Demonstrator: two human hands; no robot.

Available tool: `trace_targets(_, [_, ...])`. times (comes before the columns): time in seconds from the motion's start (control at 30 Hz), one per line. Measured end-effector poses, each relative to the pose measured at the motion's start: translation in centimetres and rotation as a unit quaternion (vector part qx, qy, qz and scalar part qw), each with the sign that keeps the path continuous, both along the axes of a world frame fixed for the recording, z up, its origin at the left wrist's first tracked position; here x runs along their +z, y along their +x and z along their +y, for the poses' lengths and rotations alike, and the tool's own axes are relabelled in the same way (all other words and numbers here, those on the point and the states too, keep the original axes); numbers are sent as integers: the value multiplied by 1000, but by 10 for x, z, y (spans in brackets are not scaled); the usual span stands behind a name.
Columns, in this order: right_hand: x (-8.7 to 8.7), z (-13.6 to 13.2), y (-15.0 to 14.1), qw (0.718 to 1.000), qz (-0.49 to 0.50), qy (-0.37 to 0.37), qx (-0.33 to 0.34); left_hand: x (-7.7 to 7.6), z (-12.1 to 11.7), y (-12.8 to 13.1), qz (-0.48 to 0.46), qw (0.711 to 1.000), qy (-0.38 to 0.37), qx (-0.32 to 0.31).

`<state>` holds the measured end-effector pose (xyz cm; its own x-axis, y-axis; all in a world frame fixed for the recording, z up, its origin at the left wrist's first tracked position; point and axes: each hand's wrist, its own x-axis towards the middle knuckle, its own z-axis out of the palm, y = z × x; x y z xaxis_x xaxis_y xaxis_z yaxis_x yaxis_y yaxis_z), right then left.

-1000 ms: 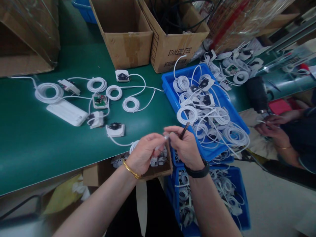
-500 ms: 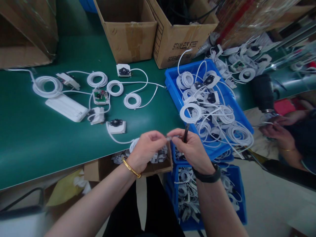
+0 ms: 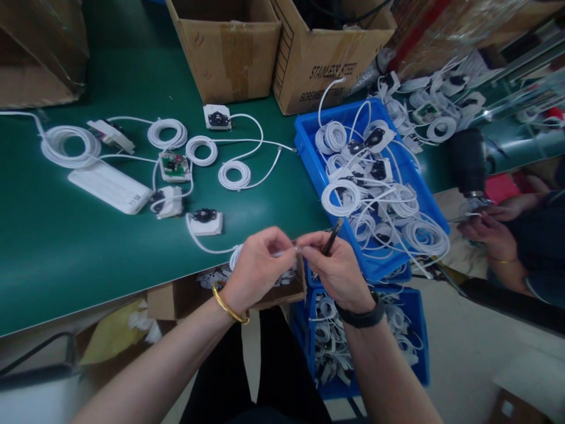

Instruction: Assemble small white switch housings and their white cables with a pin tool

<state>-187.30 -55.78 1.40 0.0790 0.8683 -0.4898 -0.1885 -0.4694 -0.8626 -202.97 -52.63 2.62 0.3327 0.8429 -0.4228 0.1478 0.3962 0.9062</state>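
My left hand (image 3: 258, 268) and my right hand (image 3: 335, 268) meet at the fingertips over the front edge of the green table (image 3: 53, 247). Between them they pinch the end of a thin white cable (image 3: 289, 252). That cable runs back to a small white module with a black centre (image 3: 205, 222) lying on the table. My right hand also holds a dark pen-like tool (image 3: 330, 240), which sticks up between its fingers. A coil of the cable lies partly hidden under my left hand.
A blue bin (image 3: 309, 147) full of coiled white cables and modules sits to the right, with another blue bin (image 3: 412, 330) below the table edge. Two cardboard boxes (image 3: 229, 53) stand at the back. Loose coils, a circuit board (image 3: 169, 166) and a white case (image 3: 110, 187) lie left. Another person's hands (image 3: 489, 227) work at far right.
My hands stay pinched together on the cable end. The view has shifted slightly, and the dark tool has tilted a little to the right.
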Motion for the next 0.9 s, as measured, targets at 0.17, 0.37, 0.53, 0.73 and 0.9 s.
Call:
trace_targets(0.17, [-3,-3,-1,997,1,75,18,5,-1,-2,18,1000,-15,-15])
trace_targets(0.37, [-2,-6,-6,994,14,107,20,11,-7,-2,95,990,99,-14])
trace_targets(0.53, [1,-8,-11,993,-45,109,9,7,-10,-3,165,946,278,-34])
trace_targets(0.73, [4,-10,-15,997,-55,53,-18,0,-8,-8,180,921,340,-64])
trace_targets(0.9, [6,-8,-20,999,-22,29,-31,-1,-8,-9,158,928,335,-46])
